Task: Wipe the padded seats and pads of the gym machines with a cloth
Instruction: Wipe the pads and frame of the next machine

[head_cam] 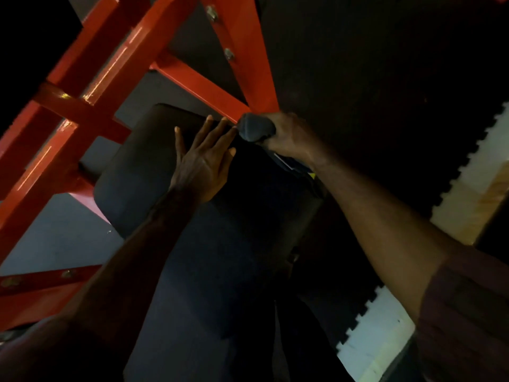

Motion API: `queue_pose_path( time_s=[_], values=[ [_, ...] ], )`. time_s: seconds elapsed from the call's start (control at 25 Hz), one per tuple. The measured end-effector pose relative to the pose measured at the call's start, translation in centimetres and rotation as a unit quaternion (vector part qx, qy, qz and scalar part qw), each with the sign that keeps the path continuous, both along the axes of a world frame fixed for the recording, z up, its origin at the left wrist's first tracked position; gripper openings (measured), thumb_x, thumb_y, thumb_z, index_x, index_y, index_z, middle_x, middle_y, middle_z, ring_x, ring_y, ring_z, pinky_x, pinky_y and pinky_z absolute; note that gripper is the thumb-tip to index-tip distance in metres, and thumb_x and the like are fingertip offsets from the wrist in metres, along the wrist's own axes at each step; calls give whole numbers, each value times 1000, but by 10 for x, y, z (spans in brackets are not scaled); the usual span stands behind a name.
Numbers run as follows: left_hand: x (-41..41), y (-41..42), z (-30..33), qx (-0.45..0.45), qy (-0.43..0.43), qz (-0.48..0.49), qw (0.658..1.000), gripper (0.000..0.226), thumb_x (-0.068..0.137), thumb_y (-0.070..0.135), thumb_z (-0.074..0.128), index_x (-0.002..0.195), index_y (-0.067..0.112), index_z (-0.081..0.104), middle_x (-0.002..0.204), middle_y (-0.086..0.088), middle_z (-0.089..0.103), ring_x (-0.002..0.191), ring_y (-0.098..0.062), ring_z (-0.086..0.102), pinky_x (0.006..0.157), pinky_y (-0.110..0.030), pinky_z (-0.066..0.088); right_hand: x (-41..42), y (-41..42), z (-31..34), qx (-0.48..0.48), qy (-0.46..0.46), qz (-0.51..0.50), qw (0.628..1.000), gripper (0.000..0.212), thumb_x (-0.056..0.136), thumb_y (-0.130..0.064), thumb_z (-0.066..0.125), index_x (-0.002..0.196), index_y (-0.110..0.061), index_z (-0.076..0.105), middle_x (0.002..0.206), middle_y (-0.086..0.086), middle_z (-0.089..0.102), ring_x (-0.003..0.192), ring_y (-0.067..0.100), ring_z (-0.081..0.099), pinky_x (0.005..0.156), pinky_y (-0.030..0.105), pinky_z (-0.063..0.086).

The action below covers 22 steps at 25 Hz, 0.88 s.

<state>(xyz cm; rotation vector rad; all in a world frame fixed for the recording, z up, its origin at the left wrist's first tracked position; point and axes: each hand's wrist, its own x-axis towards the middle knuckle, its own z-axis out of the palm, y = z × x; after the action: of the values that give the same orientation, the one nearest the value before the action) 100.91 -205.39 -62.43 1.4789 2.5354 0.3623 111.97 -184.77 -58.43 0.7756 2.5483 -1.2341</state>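
A black padded seat (129, 183) of a red-framed gym machine lies below me, with a longer dark pad (220, 271) running toward me. My left hand (203, 164) rests flat on the far pad, fingers spread, holding nothing. My right hand (286, 136) is closed around a bunched grey cloth (254, 129) pressed at the pad's far right corner, beside the red frame.
Red steel frame beams (91, 86) cross the upper left, with bolts on the upright. Black interlocking rubber floor mats (385, 92) lie to the right, ending in a toothed edge against pale flooring (473, 188). Grey floor (55, 238) shows at left.
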Motion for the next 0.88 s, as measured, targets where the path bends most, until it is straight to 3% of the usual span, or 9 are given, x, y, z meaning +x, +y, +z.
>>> queue_pose_path(
  time_s=[0.2, 0.44, 0.6, 0.72, 0.88],
  values=[
    [10, 7, 17, -32, 6, -62, 998, 49, 111, 39, 41, 159, 29, 44, 170, 3, 34, 161, -23, 22, 117, -82, 8, 88, 8, 9, 44, -66, -78, 994, 40, 88, -18, 77, 127, -24, 70, 115, 5, 73, 101, 26, 68, 78, 27, 41],
    [29, 26, 20, -37, -13, -119, 992, 54, 109, 43, 35, 159, 23, 43, 169, 2, 37, 159, -22, 27, 117, -82, 10, 59, 8, 12, 42, -36, -56, 997, 39, 84, -19, 71, 123, -28, 70, 116, 8, 73, 109, 37, 68, 84, 39, 55],
    [17, 31, 21, -55, -33, -142, 988, 52, 111, 41, 38, 161, 27, 41, 168, 2, 39, 158, -24, 30, 119, -80, 9, 107, -10, 9, 51, -58, -193, 978, 40, 92, -21, 76, 130, -19, 69, 125, 9, 71, 116, 33, 66, 90, 34, 50],
    [9, 33, 19, -37, -32, -159, 986, 50, 108, 42, 40, 156, 29, 48, 162, 2, 47, 152, -27, 40, 119, -78, 16, 105, -22, 3, 71, -47, -262, 961, 36, 92, -21, 76, 128, -19, 70, 127, 9, 70, 118, 34, 66, 96, 40, 54],
    [8, 32, 9, -18, -24, -165, 986, 51, 107, 45, 39, 155, 31, 49, 159, 3, 50, 147, -27, 43, 119, -75, 19, 114, -83, -2, 106, 35, -436, 893, 48, 92, -13, 73, 139, -20, 64, 143, 6, 63, 132, 26, 61, 110, 39, 50]
  ],
)
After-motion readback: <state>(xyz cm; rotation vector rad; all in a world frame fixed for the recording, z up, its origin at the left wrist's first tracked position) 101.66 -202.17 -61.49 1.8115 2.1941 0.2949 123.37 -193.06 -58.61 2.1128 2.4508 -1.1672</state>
